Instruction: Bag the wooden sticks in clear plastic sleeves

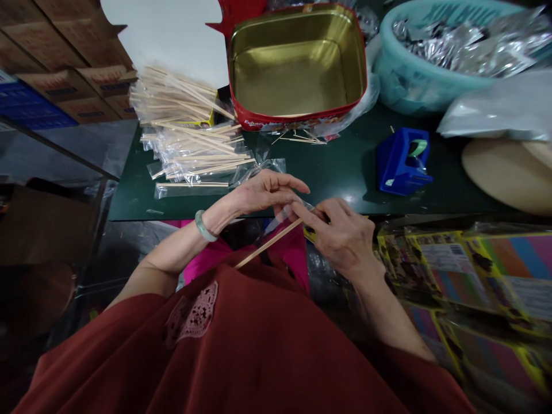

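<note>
Just off the table's front edge, both hands meet at a clear plastic bag [282, 217] with thin wooden sticks [267, 244] in or along it, slanting down toward my body. My right hand [340, 233] pinches the bag's upper end between thumb and fingers. My left hand [269, 192], with a pale green bangle at the wrist, has its index finger stretched out while the thumb and other fingers close on the bag's top. Fingertips partly hide the bag's end. Beyond my left hand lies a pile of bagged wooden sticks [194, 138].
A red tin [297, 69] with a gold inside stands at the back, several loose sticks [302, 138] before it. To the right are a blue tape dispenser [403, 161] and a turquoise basin [414, 86] of silvery packets. Wrapped colourful packs [466, 270] are below right; cartons [64, 63] stand left.
</note>
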The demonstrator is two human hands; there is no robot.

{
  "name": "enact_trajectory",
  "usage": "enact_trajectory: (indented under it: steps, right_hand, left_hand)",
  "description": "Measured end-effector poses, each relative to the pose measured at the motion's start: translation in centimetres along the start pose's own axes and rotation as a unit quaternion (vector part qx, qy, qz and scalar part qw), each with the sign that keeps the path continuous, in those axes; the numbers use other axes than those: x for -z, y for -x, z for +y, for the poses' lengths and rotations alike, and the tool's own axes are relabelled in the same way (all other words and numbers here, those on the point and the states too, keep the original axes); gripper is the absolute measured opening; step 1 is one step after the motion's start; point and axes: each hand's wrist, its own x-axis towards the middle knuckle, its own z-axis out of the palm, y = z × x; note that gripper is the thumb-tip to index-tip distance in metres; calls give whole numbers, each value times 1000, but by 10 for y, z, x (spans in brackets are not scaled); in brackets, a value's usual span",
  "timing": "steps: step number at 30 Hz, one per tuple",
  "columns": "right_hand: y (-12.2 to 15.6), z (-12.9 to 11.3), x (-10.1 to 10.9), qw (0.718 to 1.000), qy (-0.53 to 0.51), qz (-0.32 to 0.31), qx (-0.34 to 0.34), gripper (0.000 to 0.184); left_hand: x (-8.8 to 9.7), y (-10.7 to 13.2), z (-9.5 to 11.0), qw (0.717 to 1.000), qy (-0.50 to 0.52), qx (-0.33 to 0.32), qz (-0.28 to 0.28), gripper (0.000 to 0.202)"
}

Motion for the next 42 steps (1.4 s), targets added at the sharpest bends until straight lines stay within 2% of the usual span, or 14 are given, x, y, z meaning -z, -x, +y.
enact_trajectory:
  steps: [5, 11, 14, 17, 19, 23, 26, 28, 31, 34, 42]
  right_hand:
    - [-2, -4, 4, 999, 35, -41, -4, 37]
    - [-4, -5, 4, 999, 9, -49, -13, 34]
    - [-4, -6, 1, 997, -27, -60, -38, 34]
    - [-1, -2, -1, 988, -126, -31, -85, 37]
    - [6, 6, 0, 965, -217, 8, -148, 37]
    - [24, 21, 5, 882, -337, 91, -317, 26]
    - [25, 21, 9, 848, -364, 74, -379, 21]
    - [15, 16, 9, 841, -385, 42, -377, 17]
    - [-8, 7, 5, 826, -436, 19, -358, 31]
    - [-25, 3, -3, 813, -467, -23, -348, 33]
    - [-20, 8, -18, 774, -546, -51, -315, 25]
  left_hand:
    - [2, 2, -3, 999, 40, 31, 10, 32]
    - [3, 6, -3, 994, 101, 49, -12, 48]
    - [3, 7, -6, 994, 98, 45, -12, 54]
    - [3, 8, -7, 996, 83, 24, -6, 57]
    - [5, 11, -5, 997, 73, 5, 8, 57]
    - [9, 15, 1, 997, 36, -25, 60, 58]
    - [10, 15, 5, 995, 8, -50, 84, 57]
    - [8, 13, 8, 994, -12, -62, 89, 56]
    - [2, 9, 13, 993, -49, -73, 82, 53]
    - [-2, 7, 18, 990, -80, -84, 76, 51]
    - [10, 4, 16, 994, -35, -64, 86, 52]
